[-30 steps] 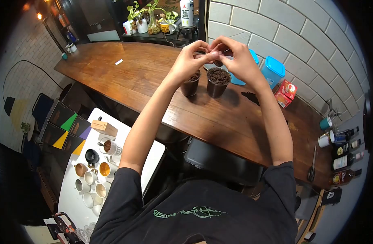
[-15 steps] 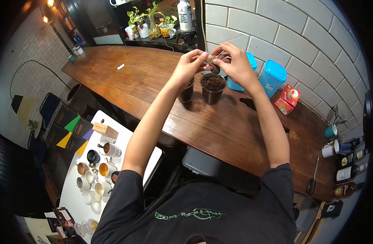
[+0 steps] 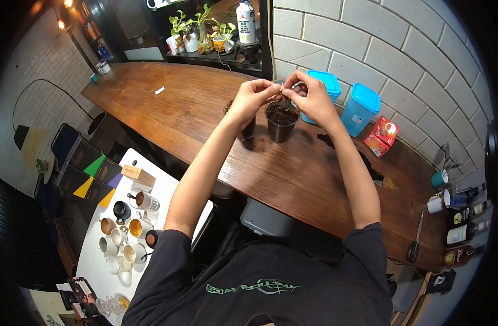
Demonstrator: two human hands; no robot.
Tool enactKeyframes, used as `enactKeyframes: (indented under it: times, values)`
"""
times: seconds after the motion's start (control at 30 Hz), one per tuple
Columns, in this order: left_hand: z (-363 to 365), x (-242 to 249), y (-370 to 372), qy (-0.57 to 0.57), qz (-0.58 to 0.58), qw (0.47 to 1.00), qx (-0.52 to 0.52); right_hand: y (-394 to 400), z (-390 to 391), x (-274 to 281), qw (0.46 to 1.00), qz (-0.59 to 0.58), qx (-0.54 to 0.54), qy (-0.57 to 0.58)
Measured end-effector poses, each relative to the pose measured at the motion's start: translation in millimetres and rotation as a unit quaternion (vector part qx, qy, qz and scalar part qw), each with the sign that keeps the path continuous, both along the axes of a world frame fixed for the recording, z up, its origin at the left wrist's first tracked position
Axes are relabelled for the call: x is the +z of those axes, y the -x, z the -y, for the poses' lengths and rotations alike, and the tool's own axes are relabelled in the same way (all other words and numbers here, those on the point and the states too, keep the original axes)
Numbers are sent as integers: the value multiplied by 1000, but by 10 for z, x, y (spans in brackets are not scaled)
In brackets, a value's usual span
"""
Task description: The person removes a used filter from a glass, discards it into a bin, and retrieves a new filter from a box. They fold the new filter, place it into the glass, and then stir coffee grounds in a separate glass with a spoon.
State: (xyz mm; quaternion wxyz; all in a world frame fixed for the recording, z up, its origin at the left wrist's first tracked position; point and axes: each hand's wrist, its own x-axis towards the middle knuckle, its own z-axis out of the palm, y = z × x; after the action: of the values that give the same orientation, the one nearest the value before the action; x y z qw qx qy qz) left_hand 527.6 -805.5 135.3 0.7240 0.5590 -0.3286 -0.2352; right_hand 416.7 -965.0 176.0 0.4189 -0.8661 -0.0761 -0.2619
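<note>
A dark cup of soil (image 3: 281, 130) stands on the wooden counter (image 3: 292, 174). Just above its rim, my left hand (image 3: 253, 98) and my right hand (image 3: 312, 99) meet, fingertips pinched on a small brownish thing (image 3: 284, 101) that hangs down to the soil. What it is, I cannot make out. Partly hidden behind my left hand and wrist is a second dark cup (image 3: 247, 130), just left of the first.
Two blue-lidded containers (image 3: 361, 108) and a red box (image 3: 381, 136) stand by the tiled wall. Scissors (image 3: 416, 239) and bottles (image 3: 460, 233) are at the right. Mugs (image 3: 134, 252) crowd a white table (image 3: 91, 266) at the lower left. Potted plants (image 3: 204, 41) line a shelf.
Both hands have come down a little toward the soil, with the small thing now lower over the cup. The camera view has shifted slightly.
</note>
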Motion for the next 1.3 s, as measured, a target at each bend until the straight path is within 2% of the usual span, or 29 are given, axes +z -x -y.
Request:
enactKeyframes:
  times: [0.1, 0.17, 0.27, 0.43, 0.67, 0.8, 0.87, 0.97, 1.13, 1.23, 1.3]
  values:
    - [-3, -21, -1, -12, 0, 1000, 10, -63, 25, -88, 999, -8, 4, -31]
    - [12, -44, 15, -24, 29, 999, 32, -159, 71, -213, 991, 1, 23, -130]
    - [19, -47, 70, -22, 53, 997, 50, -167, 100, -243, 985, -20, 22, -168]
    - [36, -32, 137, -25, 68, 994, 78, -126, 124, -202, 981, -47, 20, -188]
    - [47, -58, 194, -36, 151, 981, 118, -133, 145, -188, 981, -79, 4, -175]
    - [16, -51, 236, -59, 188, 971, 140, -185, 158, -234, 980, -58, 3, -190]
    - [-3, -37, 286, -44, 187, 971, 140, -204, 153, -230, 977, -48, -47, -203]
    - [-5, -63, 277, -20, 185, 973, 138, -252, 184, -271, 972, -38, -66, -224]
    - [-47, -85, 247, -12, 169, 977, 130, -287, 196, -296, 976, -23, -98, -193]
    - [-68, -96, 245, 12, 124, 986, 111, -303, 191, -278, 976, -25, -94, -194]
    - [-85, -87, 256, -16, 23, 996, 80, -296, 181, -246, 975, -27, -87, -201]
